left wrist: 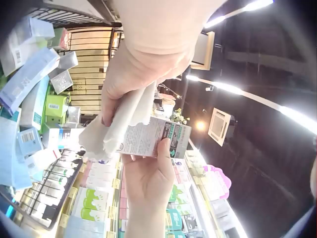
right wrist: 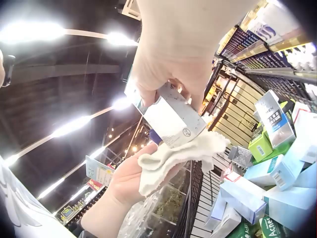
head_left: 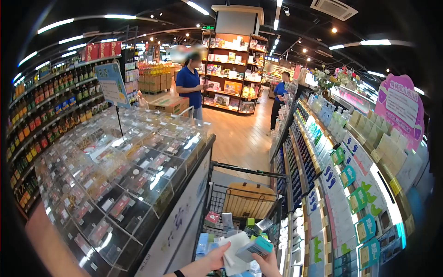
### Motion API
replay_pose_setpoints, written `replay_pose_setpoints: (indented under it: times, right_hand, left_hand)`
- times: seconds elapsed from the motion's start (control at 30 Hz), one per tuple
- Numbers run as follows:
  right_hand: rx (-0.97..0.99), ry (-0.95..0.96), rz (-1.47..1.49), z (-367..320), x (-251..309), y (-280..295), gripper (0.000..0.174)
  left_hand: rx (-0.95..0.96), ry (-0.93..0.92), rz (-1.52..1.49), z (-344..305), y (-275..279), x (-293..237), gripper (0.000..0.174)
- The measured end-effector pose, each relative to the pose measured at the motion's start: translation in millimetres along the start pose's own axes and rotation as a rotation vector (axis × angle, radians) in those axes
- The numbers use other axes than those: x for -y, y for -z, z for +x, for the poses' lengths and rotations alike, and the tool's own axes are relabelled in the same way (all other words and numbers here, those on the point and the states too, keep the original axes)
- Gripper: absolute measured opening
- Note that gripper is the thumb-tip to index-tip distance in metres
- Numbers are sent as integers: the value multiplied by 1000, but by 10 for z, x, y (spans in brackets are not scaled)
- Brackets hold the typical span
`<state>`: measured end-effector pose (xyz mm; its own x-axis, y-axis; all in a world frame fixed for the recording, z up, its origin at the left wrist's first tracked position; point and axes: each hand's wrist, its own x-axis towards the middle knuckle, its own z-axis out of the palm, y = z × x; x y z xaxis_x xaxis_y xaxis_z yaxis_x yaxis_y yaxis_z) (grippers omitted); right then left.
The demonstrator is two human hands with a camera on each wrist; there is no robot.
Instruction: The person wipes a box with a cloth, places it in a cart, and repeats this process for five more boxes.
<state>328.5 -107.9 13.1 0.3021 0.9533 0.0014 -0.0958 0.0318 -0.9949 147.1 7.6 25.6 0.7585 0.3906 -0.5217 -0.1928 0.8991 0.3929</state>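
A folded white cloth (head_left: pixel 235 251) is gripped in the left hand (head_left: pixel 210 259), thumb on top; the left wrist view shows the cloth (left wrist: pixel 121 121) hanging from that hand (left wrist: pixel 143 69). The right hand (head_left: pixel 268 264) pinches a small white and teal printed box (head_left: pixel 258 248) beside the cloth. In the right wrist view one end of the box (right wrist: pixel 173 116) touches or nearly touches the cloth (right wrist: pixel 173 161), which lies over the left palm (right wrist: pixel 126 181). Both hands are above a wire cart (head_left: pixel 221 190) holding several boxes (right wrist: pixel 242 198).
Clear lidded bins (head_left: pixel 124 171) stand to the left, shelves of boxed goods (head_left: pixel 341 194) to the right. A cardboard-coloured panel (head_left: pixel 247 198) is at the cart's far end. Two people in blue shirts (head_left: pixel 187 82) stand farther off on the wooden floor (head_left: pixel 235 141).
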Motion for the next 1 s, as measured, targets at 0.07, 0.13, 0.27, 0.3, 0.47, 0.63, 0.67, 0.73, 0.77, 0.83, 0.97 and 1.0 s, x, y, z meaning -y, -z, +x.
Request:
replay_pose_setpoints:
  times: [0.07, 0.13, 0.27, 0.3, 0.47, 0.63, 0.67, 0.73, 0.77, 0.83, 0.97, 1.0]
  right_hand:
    - [-127, -26, -56, 2, 102, -116, 56]
    - [-171, 23, -175, 147, 102, -117, 56]
    - [-223, -113, -126, 261, -22, -211, 47]
    - [-210, -204, -16, 280, -20, -230, 44]
    - [-50, -370, 318, 281, 148, -222, 40]
    - [-81, -349, 284, 293, 212, -299, 47]
    - [-71, -328, 332, 305, 221, -294, 45]
    - [-60, -295, 428, 336, 196, -245, 41]
    - [-60, -283, 477, 370, 161, -203, 41]
    - [-94, -291, 608, 412, 216, -159, 42]
    - [-227, -218, 580, 466, 236, -82, 46]
    - [-249, -239, 597, 495, 235, -74, 45]
  left_hand:
    - [-74, -63, 86, 17, -1, 26, 44]
    - [-37, -162, 210, -62, -160, -9, 46]
    - [66, -576, 825, -21, -371, 125, 57]
    - [60, -567, 829, 32, -346, 161, 57]
    - [50, -1001, 1288, 87, -236, 98, 57]
    - [123, -985, 1371, 11, -266, 8, 56]
    - [166, -958, 1435, -64, -323, -10, 54]
    - [243, -931, 1538, -104, -326, -22, 51]
    - [244, -924, 1540, -118, -317, -18, 51]
    - [355, -932, 1655, -158, -307, -20, 52]
    - [432, -685, 1546, -201, -201, -24, 51]
    - [434, -672, 1550, -225, -178, -32, 51]
